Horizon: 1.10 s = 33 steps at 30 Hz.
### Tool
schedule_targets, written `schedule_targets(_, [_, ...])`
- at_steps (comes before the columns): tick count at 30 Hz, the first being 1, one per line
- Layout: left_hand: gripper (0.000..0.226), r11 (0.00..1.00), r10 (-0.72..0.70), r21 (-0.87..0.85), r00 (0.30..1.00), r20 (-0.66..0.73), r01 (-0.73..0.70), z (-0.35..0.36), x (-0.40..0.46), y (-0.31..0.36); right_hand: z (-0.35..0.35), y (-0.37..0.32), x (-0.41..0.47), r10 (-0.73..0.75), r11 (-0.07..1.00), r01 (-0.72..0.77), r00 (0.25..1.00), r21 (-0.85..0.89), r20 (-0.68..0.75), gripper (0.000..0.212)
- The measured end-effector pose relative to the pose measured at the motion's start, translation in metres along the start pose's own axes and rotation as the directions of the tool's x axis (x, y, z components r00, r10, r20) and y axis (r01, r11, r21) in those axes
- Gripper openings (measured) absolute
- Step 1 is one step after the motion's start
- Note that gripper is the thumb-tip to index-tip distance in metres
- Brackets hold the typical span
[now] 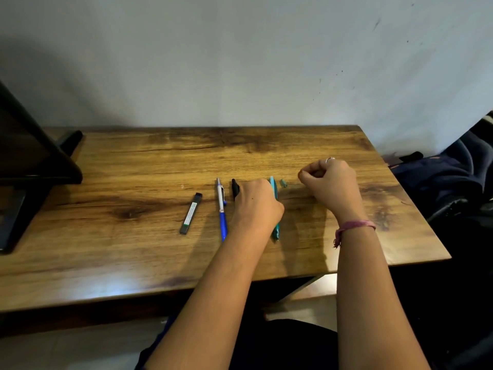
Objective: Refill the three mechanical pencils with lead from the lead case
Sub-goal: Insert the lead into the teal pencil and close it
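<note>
Sitting at a brown wood-grain table (149,252), we rest our left hand (254,202) over the slim black mechanical pencil (235,188); its fingers are hidden, so we cannot tell if it grips. Just beside it lies the teal plastic pencil (272,186), its small teal cap (283,183) set apart, likely opened for refilling. Our right hand (329,180) is clenched, perhaps pinching something unseen. Further left lie the blue-and-silver pencil (222,209) and the flat black lead case (191,213). A black monitor stand (34,161) sits left, before a pale wall (240,62).
</note>
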State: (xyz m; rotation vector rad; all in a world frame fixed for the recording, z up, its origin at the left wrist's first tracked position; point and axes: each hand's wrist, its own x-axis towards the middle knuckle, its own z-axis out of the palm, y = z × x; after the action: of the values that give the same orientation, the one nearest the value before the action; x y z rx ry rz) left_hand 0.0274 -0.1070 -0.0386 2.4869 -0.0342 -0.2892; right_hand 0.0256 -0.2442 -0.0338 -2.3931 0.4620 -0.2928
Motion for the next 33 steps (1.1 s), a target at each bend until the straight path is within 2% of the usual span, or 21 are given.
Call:
schedule_targets(4, [0.019, 0.995, 0.031, -0.089, 0.999, -0.024, -0.033, -0.006, 0.001, -0.002, -0.006, -0.013, 0.0, -0.023, 0.989, 0.033, 0.997, 0.143, -0.073, 0.004])
schedule_targets(7, [0.013, 0.97, 0.091, -0.217, 0.991, -0.102, -0.111, -0.017, 0.0, -0.001, -0.013, -0.025, 0.0, -0.062, 0.978, 0.081, 0.993, 0.192, -0.102, 0.009])
schedule_targets(13, [0.014, 0.849, 0.199, -0.447, 0.954, -0.226, -0.283, -0.04, -0.01, 0.003, -0.025, -0.045, -0.008, -0.078, 0.934, 0.117, 0.989, 0.337, -0.128, 0.008])
schedule_targets(16, [0.015, 0.789, 0.245, -0.497, 0.927, -0.286, -0.362, -0.048, -0.015, 0.007, -0.036, -0.058, -0.012, -0.068, 0.853, 0.129, 0.988, 0.506, -0.137, 0.012])
schedule_targets(20, [0.014, 0.733, 0.292, -0.52, 0.893, -0.342, -0.439, -0.054, -0.02, 0.013, -0.054, -0.072, -0.022, -0.065, 0.667, 0.136, 0.99, 0.732, -0.125, 0.011])
schedule_targets(23, [0.015, 0.713, 0.328, -0.501, 0.865, -0.38, -0.491, -0.056, -0.022, 0.013, -0.064, -0.079, -0.028, -0.068, 0.547, 0.109, 0.994, 0.83, -0.086, 0.009])
schedule_targets(33, [0.022, 0.721, 0.417, -0.338, 0.768, -0.486, -0.605, -0.06, -0.021, 0.009, -0.07, -0.08, -0.032, -0.119, 0.47, 0.071, 0.993, 0.88, -0.016, 0.01])
